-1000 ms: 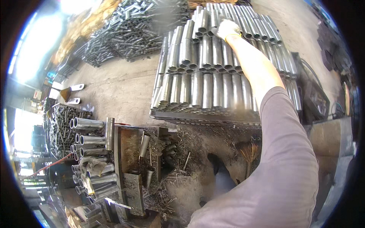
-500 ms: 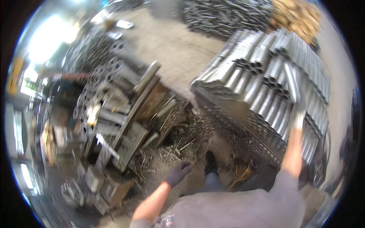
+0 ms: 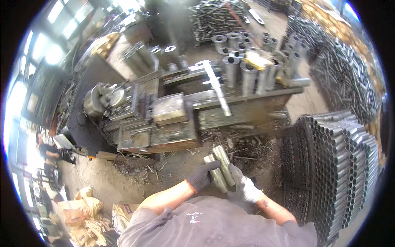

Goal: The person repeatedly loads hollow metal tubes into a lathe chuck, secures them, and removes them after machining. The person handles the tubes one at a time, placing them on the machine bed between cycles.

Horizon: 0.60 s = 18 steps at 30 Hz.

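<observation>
Two metal tubes (image 3: 222,166) lie side by side in front of my chest, held between both hands. My left hand (image 3: 200,176), in a dark glove, is closed round the left tube. On the other side my right hand (image 3: 244,186), in a white and dark glove, grips the right tube. Past the tubes stands a lathe (image 3: 164,119) with a chuck (image 3: 94,101) at its left end. A caliper (image 3: 217,87) lies across the machine bed. Several upright tubes (image 3: 249,78) stand on the bench to the right of it.
A tall stack of tubes (image 3: 345,168) rises at my right beside a dark perforated rack (image 3: 300,164). Metal shavings (image 3: 142,171) litter the floor below the lathe. Paper sacks (image 3: 82,208) lie at the lower left. A person (image 3: 55,154) is at the far left.
My view has turned left from the tube stack to the lathe. My right hand has come back from the stack, and both hands now hold two tubes together.
</observation>
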Tool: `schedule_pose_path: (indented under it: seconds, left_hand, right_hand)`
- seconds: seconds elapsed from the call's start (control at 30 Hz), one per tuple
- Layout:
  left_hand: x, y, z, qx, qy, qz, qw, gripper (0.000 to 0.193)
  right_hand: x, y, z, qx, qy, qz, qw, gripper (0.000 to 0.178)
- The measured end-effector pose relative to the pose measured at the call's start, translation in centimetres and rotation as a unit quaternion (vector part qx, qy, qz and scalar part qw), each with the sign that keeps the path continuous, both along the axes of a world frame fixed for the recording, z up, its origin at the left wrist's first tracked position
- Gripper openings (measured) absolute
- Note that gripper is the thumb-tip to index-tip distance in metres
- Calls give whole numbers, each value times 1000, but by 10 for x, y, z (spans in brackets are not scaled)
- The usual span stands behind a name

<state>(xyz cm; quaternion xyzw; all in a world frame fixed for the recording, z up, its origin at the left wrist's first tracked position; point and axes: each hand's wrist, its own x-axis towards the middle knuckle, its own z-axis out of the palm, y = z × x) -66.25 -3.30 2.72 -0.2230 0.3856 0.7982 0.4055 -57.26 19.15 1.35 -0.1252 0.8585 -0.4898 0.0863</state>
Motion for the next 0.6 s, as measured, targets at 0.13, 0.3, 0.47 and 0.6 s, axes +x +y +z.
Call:
schedule_pose_path:
  seconds: [0.13,0.3,0.47,0.6]
  left_hand:
    - [-8,-156,31,-38,194,-32,980,52]
    - [-16,-309,76,-347,461,-28,817,53]
    - [-92,-415,83,-375,469,224,768,49]
    - [-168,-447,61,-374,475,212,768,48]
  right_hand:
    - [-85,-147,32,-129,-230,50,963,93]
    - [-138,-281,82,-11,-195,128,972,45]
    - [-195,-339,118,-69,-9,120,990,32]
    - [-232,-397,79,-25,41,82,995,47]
